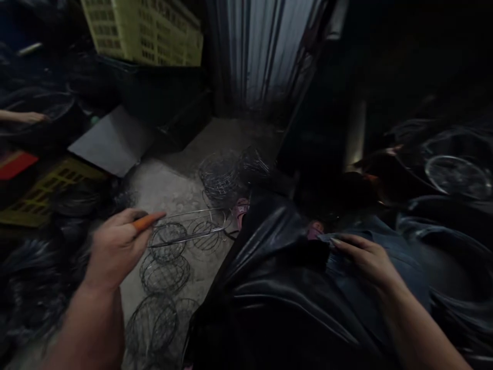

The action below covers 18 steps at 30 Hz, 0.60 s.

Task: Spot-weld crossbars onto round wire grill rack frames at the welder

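Clearly, from where I stand, the person's left hand [120, 244] is wrapped around an orange handle [147, 221], metal rods [192, 237] stretching beyond it, at ten o'clock from the black lap cover [277, 288]. Round wire frames [165, 272] lie on the floor [154, 174] at nine; at two, the right hand [362, 256] pinches blue cloth [400, 257].
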Each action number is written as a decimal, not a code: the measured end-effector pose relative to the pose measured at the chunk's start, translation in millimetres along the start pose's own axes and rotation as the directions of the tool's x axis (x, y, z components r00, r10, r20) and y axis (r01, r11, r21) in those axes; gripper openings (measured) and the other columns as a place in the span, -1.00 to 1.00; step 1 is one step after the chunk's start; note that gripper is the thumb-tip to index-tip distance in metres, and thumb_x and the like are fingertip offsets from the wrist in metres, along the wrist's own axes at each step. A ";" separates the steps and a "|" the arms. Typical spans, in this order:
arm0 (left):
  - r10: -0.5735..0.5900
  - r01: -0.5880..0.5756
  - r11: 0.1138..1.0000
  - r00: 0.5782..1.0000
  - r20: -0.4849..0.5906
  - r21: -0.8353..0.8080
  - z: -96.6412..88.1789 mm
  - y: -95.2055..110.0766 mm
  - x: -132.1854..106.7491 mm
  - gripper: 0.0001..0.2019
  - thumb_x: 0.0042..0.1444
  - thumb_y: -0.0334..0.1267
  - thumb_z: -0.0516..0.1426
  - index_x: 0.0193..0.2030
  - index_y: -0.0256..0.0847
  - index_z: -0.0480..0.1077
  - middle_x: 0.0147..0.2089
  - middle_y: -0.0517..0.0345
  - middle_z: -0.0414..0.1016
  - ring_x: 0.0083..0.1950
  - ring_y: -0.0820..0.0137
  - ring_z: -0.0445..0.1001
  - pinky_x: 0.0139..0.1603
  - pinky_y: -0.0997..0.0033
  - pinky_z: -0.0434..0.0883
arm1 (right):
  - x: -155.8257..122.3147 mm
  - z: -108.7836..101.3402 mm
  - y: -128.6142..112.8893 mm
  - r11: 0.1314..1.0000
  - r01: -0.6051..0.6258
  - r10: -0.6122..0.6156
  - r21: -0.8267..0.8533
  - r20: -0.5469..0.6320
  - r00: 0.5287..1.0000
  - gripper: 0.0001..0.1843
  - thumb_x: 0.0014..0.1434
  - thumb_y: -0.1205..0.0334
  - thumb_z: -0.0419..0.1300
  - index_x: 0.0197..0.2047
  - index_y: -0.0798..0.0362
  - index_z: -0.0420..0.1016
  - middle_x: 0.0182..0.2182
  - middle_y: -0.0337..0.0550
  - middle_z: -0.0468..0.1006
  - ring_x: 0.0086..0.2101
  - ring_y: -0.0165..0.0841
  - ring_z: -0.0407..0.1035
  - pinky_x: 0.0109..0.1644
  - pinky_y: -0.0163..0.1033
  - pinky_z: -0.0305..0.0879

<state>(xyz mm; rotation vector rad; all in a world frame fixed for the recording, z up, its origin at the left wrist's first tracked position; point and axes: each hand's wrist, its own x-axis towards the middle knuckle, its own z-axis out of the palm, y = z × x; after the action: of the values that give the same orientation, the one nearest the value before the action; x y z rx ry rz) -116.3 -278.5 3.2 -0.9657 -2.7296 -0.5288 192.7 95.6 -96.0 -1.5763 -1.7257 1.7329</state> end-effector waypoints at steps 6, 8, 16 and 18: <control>-0.197 0.166 0.980 0.836 0.513 0.106 127.0 -52.0 -5.6 -0.66 0.19 -0.29 0.00 0.04 -0.10 0.47 -0.18 0.11 0.46 -0.09 0.35 0.44 -0.04 0.42 0.36 | 12.5 14.7 15.2 0.972 -0.146 0.167 0.185 -0.102 0.981 -0.60 -0.52 0.22 0.46 -0.47 0.08 0.57 -0.54 -0.13 0.49 -0.63 -0.47 0.24 -0.66 -0.41 0.16; -0.246 0.205 0.969 0.780 0.576 0.136 173.6 -65.6 -4.3 -0.70 0.21 -0.35 0.02 0.02 -0.20 0.46 -0.13 0.06 0.47 -0.04 0.32 0.43 0.02 0.34 0.36 | 18.5 20.2 17.7 0.972 -0.166 0.185 0.163 -0.108 0.977 -0.59 -0.51 0.22 0.46 -0.46 0.08 0.58 -0.53 -0.11 0.50 -0.63 -0.47 0.25 -0.67 -0.42 0.16; -0.408 0.364 0.906 0.614 0.676 0.216 268.9 -101.1 -28.6 -0.72 0.25 -0.17 0.08 0.01 -0.27 0.38 0.02 -0.02 0.40 0.00 0.29 0.42 0.03 0.13 0.40 | 24.6 25.9 18.5 0.963 -0.268 0.266 0.008 -0.156 0.951 -0.75 -0.30 0.22 0.42 -0.43 0.01 0.61 -0.38 0.08 0.58 -0.51 -0.36 0.45 -0.49 -0.33 0.30; -0.438 0.401 0.889 0.604 0.666 0.221 269.0 -112.9 -33.3 -0.70 0.24 -0.17 0.09 0.04 -0.27 0.37 0.04 -0.03 0.39 0.01 0.27 0.41 0.03 0.12 0.40 | 25.2 29.9 12.8 0.962 -0.268 0.254 -0.059 -0.176 0.951 -0.79 -0.28 0.23 0.40 -0.45 0.00 0.62 -0.35 0.11 0.59 -0.46 -0.34 0.48 -0.43 -0.31 0.32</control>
<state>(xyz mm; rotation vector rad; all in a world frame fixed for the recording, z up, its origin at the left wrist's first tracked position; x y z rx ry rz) -180.5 -272.8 -283.2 -0.5532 -3.6947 -0.1448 166.0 94.3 -127.3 -2.0036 -1.5852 1.6010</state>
